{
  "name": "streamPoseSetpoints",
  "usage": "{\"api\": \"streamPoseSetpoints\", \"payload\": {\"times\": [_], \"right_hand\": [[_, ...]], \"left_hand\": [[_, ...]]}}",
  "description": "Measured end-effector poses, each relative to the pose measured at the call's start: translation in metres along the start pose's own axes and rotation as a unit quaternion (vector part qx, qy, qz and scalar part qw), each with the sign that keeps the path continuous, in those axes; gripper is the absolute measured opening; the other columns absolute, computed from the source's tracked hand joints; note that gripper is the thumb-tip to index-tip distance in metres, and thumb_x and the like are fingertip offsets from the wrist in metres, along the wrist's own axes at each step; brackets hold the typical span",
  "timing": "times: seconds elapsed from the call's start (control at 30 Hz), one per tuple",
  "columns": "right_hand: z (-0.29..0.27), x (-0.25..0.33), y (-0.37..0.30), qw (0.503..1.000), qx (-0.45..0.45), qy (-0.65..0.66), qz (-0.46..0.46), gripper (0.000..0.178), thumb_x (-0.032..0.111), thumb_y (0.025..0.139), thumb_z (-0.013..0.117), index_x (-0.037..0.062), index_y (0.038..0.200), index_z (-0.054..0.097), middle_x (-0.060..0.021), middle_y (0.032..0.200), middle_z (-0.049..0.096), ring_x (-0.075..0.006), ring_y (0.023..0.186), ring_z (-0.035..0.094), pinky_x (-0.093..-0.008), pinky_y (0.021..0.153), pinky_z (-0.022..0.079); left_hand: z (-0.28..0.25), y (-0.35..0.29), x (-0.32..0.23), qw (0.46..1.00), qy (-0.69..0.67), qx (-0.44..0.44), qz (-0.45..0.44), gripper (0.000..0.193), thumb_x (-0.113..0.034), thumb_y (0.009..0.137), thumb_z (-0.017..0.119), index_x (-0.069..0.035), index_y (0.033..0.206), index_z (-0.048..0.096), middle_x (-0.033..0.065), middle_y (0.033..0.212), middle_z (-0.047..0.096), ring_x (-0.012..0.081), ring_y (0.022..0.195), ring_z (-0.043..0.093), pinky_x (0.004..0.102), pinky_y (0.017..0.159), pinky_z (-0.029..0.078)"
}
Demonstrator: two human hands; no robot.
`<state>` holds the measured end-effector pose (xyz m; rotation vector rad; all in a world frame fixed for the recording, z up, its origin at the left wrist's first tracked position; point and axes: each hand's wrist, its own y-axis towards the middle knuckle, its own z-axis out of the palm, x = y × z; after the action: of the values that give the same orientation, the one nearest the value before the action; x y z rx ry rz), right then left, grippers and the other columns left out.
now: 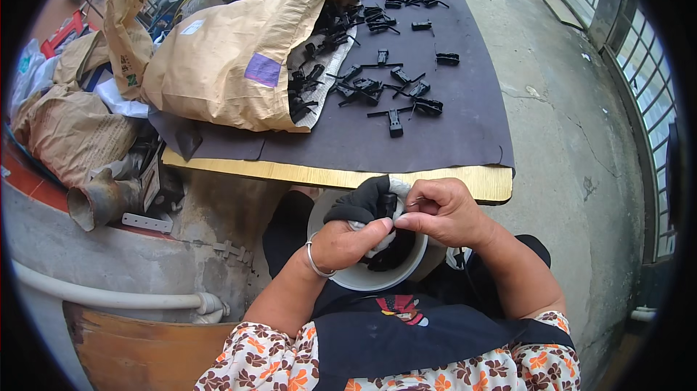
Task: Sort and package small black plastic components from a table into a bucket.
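Gripped black part (390,206) in left hand (354,237); closed right hand (451,211) in pinch beside it; apparently worked finely; needed steadiness next.

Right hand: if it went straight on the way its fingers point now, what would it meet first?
The right hand would likely meet the small black plastic piece held in the left hand, or that hand's thumb; depth is unclear.
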<state>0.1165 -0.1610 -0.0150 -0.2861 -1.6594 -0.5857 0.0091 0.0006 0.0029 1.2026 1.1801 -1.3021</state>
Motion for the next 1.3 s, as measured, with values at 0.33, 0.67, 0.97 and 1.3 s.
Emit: {"api": "streamPoseSetpoints", "payload": {"times": [0.33, 0.67, 0.97, 1.3], "right_hand": [[0.0, -0.005, -0.001, 0.998, -0.032, -0.024, 0.04, 0.022, 0.02, 0.085, 0.062, -0.0006, 0.08, 0.055, -0.0017, 0.061, 0.051, -0.0078, 0.056, 0.045, -0.025, 0.051, 0.039], [0.001, -0.006, -0.002, 0.987, -0.021, -0.148, -0.049, 0.019, 0.016, 0.089, 0.053, 0.0005, 0.078, 0.05, -0.0119, 0.059, 0.046, -0.0229, 0.051, 0.043, -0.0324, 0.05, 0.039], [0.002, -0.004, -0.002, 0.984, -0.007, -0.175, -0.017, 0.022, 0.016, 0.088, 0.053, 0.0009, 0.073, 0.052, -0.017, 0.062, 0.051, -0.0336, 0.056, 0.051, -0.0372, 0.053, 0.042], [0.014, -0.015, -0.004, 0.991, -0.022, -0.125, 0.035, 0.023, 0.017, 0.089, 0.052, -0.0003, 0.074, 0.055, -0.017, 0.06, 0.052, -0.0312, 0.053, 0.051, -0.0362, 0.052, 0.042]], "left_hand": [[0.012, 0.004, 0.003, 0.996, 0.068, -0.058, 0.009, 0.027, -0.005, 0.085, 0.049, 0.0, 0.111, 0.049, 0.0014, 0.087, 0.056, 0.0067, 0.076, 0.05, 0.0215, 0.068, 0.043], [0.015, 0.006, 0.008, 0.995, 0.036, -0.098, -0.002, 0.025, 0.001, 0.084, 0.047, 0.001, 0.109, 0.048, 0.0003, 0.072, 0.054, 0.004, 0.056, 0.046, 0.0183, 0.051, 0.038], [0.014, 0.004, 0.007, 0.994, -0.028, -0.096, -0.051, 0.022, 0.0, 0.083, 0.048, 0.001, 0.105, 0.05, 0.0002, 0.072, 0.054, 0.0047, 0.058, 0.047, 0.0189, 0.052, 0.038], [0.015, 0.012, 0.015, 0.914, 0.344, -0.11, 0.186, 0.019, 0.001, 0.074, 0.051, 0.003, 0.093, 0.054, 0.0118, 0.083, 0.056, 0.0234, 0.073, 0.056, 0.0316, 0.067, 0.045]]}}
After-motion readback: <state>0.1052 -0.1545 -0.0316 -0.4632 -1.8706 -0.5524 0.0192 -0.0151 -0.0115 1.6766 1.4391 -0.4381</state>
